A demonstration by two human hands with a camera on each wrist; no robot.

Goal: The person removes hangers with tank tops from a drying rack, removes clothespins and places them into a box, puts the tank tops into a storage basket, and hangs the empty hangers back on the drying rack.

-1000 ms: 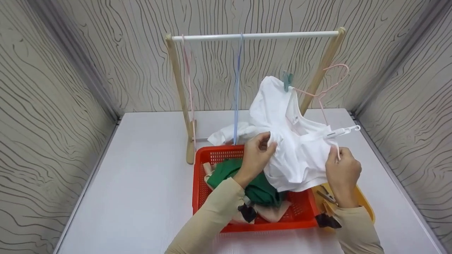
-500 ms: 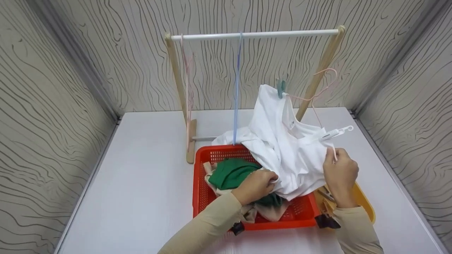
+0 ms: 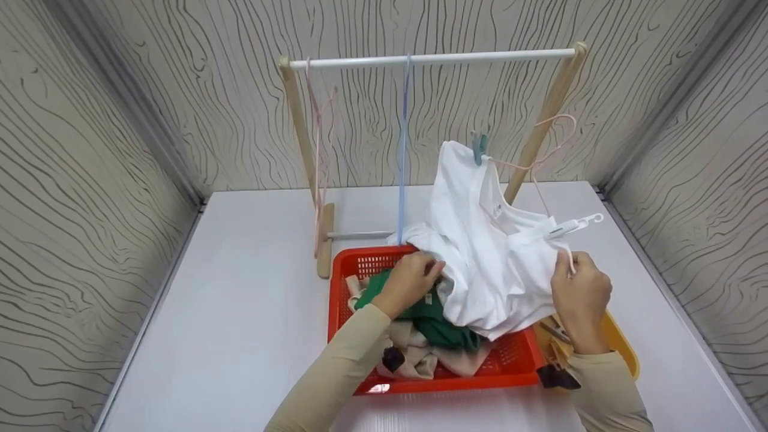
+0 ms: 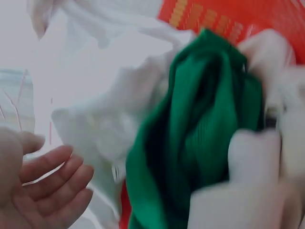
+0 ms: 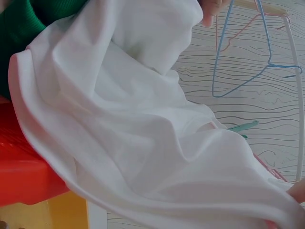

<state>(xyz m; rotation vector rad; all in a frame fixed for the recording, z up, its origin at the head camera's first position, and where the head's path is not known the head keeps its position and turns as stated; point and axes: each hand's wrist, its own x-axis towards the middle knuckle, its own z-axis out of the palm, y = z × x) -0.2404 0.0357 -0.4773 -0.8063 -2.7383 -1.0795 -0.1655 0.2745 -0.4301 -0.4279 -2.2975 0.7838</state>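
Note:
A white shirt (image 3: 480,252) is draped over a pink wire hanger (image 3: 561,141), raised above the front of the rack. A green clothespin (image 3: 479,149) clips one shoulder, and a white clip (image 3: 570,225) sits on the other. My right hand (image 3: 581,294) pinches the shirt's edge on its right side. At the shirt's left side, over the basket, is my left hand (image 3: 408,281). Its fingers (image 4: 57,179) are loosely bent beside the white cloth in the left wrist view, with nothing held.
A red basket (image 3: 337,312) holds a green garment (image 3: 444,330) and beige cloth (image 3: 414,354). To its right, a yellow tray (image 3: 627,348) contains clothespins. Behind stands a rack with a white rail (image 3: 480,58), carrying a blue hanger (image 3: 402,150) and a pink hanger (image 3: 318,156).
My left hand has let go of the shirt after pulling it down, then moved up and left. The shirt and its hanger are lower and further left. My right hand keeps its pinch.

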